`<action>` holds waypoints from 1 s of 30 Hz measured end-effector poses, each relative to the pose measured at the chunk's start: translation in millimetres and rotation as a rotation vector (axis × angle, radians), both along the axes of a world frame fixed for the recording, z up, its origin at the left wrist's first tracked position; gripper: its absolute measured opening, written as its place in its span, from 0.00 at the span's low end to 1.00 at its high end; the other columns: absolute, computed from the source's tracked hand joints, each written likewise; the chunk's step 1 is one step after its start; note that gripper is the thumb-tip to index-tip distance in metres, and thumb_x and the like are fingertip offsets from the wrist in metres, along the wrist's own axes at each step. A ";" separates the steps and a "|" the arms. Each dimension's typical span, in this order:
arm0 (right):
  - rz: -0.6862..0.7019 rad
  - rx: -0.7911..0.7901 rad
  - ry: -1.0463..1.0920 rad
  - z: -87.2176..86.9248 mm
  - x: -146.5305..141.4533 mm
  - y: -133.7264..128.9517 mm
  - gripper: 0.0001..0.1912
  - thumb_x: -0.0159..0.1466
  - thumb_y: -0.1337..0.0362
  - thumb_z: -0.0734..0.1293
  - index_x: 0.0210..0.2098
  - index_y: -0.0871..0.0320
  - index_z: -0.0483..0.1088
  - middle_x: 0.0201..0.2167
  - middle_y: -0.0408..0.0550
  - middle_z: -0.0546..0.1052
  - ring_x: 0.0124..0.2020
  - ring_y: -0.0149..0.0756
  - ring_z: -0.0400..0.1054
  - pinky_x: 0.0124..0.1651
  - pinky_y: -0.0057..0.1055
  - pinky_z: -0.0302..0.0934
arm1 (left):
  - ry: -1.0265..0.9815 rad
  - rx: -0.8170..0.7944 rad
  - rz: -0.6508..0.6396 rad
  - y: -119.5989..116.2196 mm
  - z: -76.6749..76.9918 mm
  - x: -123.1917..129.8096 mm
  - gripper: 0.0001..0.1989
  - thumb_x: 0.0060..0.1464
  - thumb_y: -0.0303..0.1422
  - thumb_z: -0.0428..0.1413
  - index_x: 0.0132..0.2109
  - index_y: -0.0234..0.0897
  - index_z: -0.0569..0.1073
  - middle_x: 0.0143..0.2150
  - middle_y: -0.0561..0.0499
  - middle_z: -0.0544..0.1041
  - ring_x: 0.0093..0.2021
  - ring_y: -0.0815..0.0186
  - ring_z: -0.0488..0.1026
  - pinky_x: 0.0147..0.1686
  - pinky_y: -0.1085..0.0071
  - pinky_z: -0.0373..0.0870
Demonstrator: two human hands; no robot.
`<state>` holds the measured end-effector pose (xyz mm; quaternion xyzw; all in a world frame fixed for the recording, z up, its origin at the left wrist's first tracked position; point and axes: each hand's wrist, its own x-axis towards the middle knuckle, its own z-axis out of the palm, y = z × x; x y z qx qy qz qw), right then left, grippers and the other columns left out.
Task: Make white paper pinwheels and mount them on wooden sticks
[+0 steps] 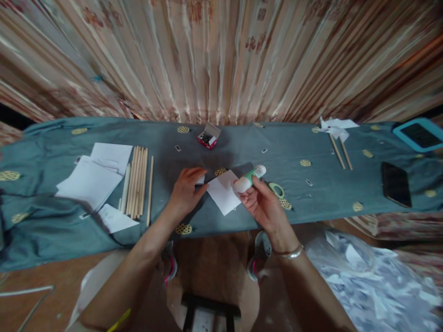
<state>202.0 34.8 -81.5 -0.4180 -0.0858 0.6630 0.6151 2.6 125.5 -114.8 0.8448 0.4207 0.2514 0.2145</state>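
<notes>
My right hand (263,198) is closed around a white glue stick (252,177) with a green label, tilted above the right side of a square sheet of white paper (223,191). To the left of this sheet is my left hand (187,193), its fingers curled and its thumb at the sheet's left corner. Between that thumb and forefinger shows a small white piece (200,180); its kind is mostly hidden. A light green tape roll (276,190) lies just beyond my right hand. At the back, an open small red box (207,139) holds small dark items.
On the left lie white sheets (92,182), several wooden sticks (137,182) and a lone stick (150,191). To the right are paper pinwheels (337,127) on two sticks, a phone (396,184) and a blue-framed tablet (419,134). A plastic bag (374,281) of paper pieces stands below.
</notes>
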 end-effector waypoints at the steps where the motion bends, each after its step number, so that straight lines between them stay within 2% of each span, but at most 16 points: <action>1: -0.013 0.005 -0.030 0.1 1.0 -0.2 0.15 0.49 0.55 0.78 0.30 0.58 0.75 0.25 0.42 0.80 0.22 0.23 0.70 0.25 0.18 0.65 | -0.003 0.031 0.005 -0.3 -0.3 1.0 0.17 0.57 0.33 0.56 0.54 0.35 0.73 0.54 0.42 0.75 0.55 0.54 0.70 0.55 0.52 0.69; 4: -0.048 0.019 -0.188 0.9 5.3 -0.8 0.15 0.47 0.58 0.78 0.30 0.58 0.75 0.23 0.40 0.78 0.22 0.24 0.69 0.27 0.21 0.65 | -0.017 0.152 0.051 -6.2 3.7 3.6 0.18 0.60 0.36 0.55 0.56 0.36 0.71 0.60 0.40 0.70 0.59 0.52 0.66 0.57 0.49 0.66; 6: -0.065 0.036 -0.331 1.2 8.2 -0.6 0.15 0.47 0.58 0.78 0.30 0.57 0.75 0.23 0.39 0.77 0.22 0.25 0.68 0.28 0.23 0.65 | -0.013 0.215 0.032 -16.2 7.4 6.6 0.17 0.62 0.34 0.52 0.56 0.37 0.70 0.62 0.41 0.68 0.61 0.52 0.64 0.57 0.50 0.65; 8: -0.098 0.064 -0.487 0.6 10.0 0.2 0.14 0.47 0.58 0.78 0.29 0.56 0.73 0.23 0.39 0.77 0.23 0.26 0.68 0.29 0.24 0.64 | 0.006 0.229 -0.101 -30.5 8.7 11.0 0.16 0.64 0.32 0.49 0.56 0.36 0.71 0.61 0.41 0.70 0.60 0.55 0.65 0.57 0.53 0.66; 10: -0.125 0.083 -0.633 -1.5 10.6 1.6 0.16 0.46 0.57 0.78 0.28 0.56 0.72 0.23 0.39 0.77 0.23 0.28 0.68 0.29 0.27 0.65 | 0.035 0.217 -0.230 -45.8 7.0 16.1 0.16 0.64 0.34 0.49 0.56 0.36 0.71 0.60 0.40 0.70 0.61 0.54 0.64 0.58 0.52 0.65; 12: -0.115 0.078 -0.754 -4.8 10.5 3.0 0.17 0.46 0.56 0.78 0.28 0.56 0.71 0.24 0.40 0.77 0.24 0.30 0.69 0.30 0.30 0.66 | 0.099 0.170 -0.294 -58.1 3.8 20.5 0.20 0.62 0.39 0.52 0.58 0.37 0.69 0.65 0.37 0.65 0.66 0.50 0.59 0.61 0.46 0.60; 14: -0.063 0.064 -0.861 -8.8 10.3 4.1 0.17 0.47 0.55 0.77 0.29 0.56 0.69 0.25 0.40 0.77 0.25 0.32 0.70 0.30 0.31 0.66 | 0.165 0.120 -0.304 -64.9 1.1 23.3 0.26 0.59 0.43 0.55 0.61 0.39 0.66 0.68 0.35 0.58 0.69 0.45 0.53 0.63 0.41 0.54; 21: 0.084 0.064 -1.193 -19.0 10.8 6.1 0.16 0.53 0.53 0.74 0.33 0.55 0.68 0.26 0.40 0.76 0.25 0.32 0.69 0.29 0.30 0.66 | 0.238 0.071 -0.328 -64.5 -0.6 23.3 0.29 0.58 0.48 0.55 0.62 0.40 0.66 0.69 0.36 0.57 0.71 0.44 0.48 0.65 0.42 0.48; 30: 0.084 0.043 -1.480 -21.9 11.6 6.5 0.20 0.52 0.48 0.73 0.35 0.56 0.69 0.31 0.47 0.78 0.28 0.38 0.72 0.31 0.36 0.68 | 0.214 0.039 -0.315 -66.3 0.2 23.8 0.29 0.57 0.48 0.56 0.61 0.43 0.66 0.70 0.39 0.55 0.71 0.45 0.46 0.66 0.42 0.48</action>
